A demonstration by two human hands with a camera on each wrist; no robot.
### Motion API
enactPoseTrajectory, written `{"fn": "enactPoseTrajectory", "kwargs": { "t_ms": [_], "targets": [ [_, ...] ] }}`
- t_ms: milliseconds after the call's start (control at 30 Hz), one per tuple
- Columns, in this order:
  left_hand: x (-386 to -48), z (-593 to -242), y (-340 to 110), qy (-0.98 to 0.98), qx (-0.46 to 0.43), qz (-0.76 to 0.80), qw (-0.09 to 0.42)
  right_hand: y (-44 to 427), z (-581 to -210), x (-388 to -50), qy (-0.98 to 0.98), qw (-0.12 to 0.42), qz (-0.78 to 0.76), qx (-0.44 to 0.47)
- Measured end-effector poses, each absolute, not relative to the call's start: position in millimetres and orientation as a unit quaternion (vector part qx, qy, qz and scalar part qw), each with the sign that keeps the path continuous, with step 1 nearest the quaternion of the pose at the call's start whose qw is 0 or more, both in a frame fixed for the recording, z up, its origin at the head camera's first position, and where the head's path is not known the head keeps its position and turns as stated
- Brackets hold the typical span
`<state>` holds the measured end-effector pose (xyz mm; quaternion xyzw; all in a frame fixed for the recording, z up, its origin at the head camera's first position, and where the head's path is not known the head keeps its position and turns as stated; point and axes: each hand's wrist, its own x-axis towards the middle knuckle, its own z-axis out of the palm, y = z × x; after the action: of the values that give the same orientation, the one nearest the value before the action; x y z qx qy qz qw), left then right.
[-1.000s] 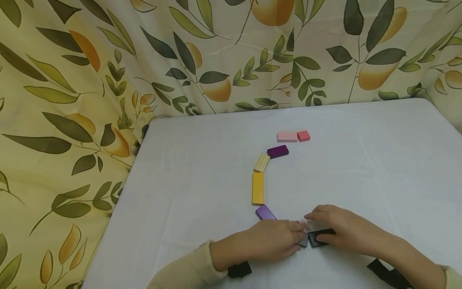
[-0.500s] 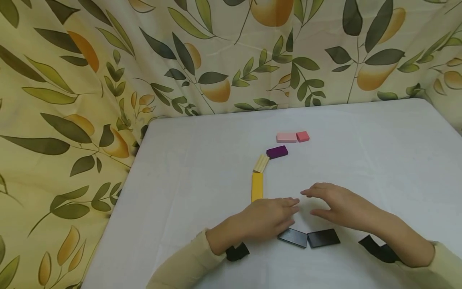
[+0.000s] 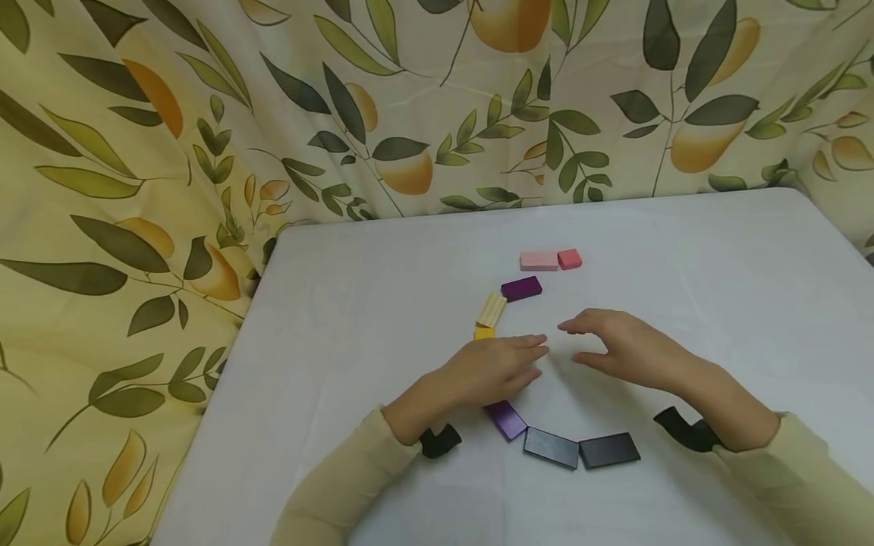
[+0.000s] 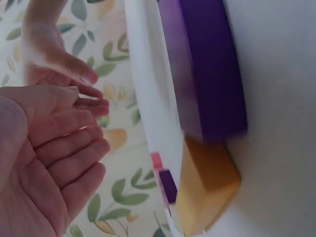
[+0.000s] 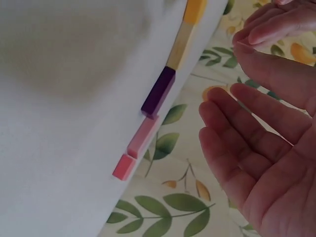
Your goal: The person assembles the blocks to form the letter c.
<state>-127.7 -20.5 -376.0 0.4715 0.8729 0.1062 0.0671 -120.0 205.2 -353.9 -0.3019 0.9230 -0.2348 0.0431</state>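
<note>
A curved row of blocks lies on the table: coral (image 3: 570, 258), pink (image 3: 539, 261), dark purple (image 3: 522, 288), pale striped (image 3: 492, 310), yellow (image 3: 484, 333), violet (image 3: 506, 420) and two black ones (image 3: 551, 447), (image 3: 610, 450). My left hand (image 3: 488, 371) is above the row, hiding most of the yellow block, its fingers extended and holding nothing. To its right my right hand (image 3: 631, 349) hovers with fingers apart, also empty. In the left wrist view the violet block (image 4: 212, 69) meets the yellow block (image 4: 207, 187); my left palm (image 4: 49, 163) faces the camera.
A white cloth covers the table (image 3: 375, 303). Behind and to the left hangs a curtain (image 3: 410, 98) with leaves and fruit on it. Black bands are at both wrists, near the sleeves (image 3: 341, 462).
Both hands have moved away from the black blocks, up toward the far side of the table. The violet and black blocks are more exposed, while my left hand now covers most of the yellow one.
</note>
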Motion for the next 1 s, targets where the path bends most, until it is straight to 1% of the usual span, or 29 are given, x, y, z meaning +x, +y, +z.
{"fn": "enactPoseTrajectory", "kwargs": {
  "t_ms": [167, 367, 800, 1000],
  "targets": [
    [-143.9, -376.2, -25.8, 0.880, 0.452, 0.124, 0.080, 205.9, -355.5, -136.1, 0.921, 0.035, -0.252, -0.293],
    [-162.7, -380.7, -26.0, 0.889, 0.434, 0.119, 0.090, 205.7, -358.5, -162.6, 0.930, 0.029, -0.259, -0.259],
    [-196.8, -387.0, -16.3, 0.916, 0.365, 0.072, 0.149, 210.3, -367.2, -213.3, 0.937, 0.015, -0.252, -0.240],
    [-215.2, -390.2, -5.1, 0.916, 0.355, 0.030, 0.183, 207.3, -372.1, -241.6, 0.945, 0.026, -0.249, -0.212]
  ]
}}
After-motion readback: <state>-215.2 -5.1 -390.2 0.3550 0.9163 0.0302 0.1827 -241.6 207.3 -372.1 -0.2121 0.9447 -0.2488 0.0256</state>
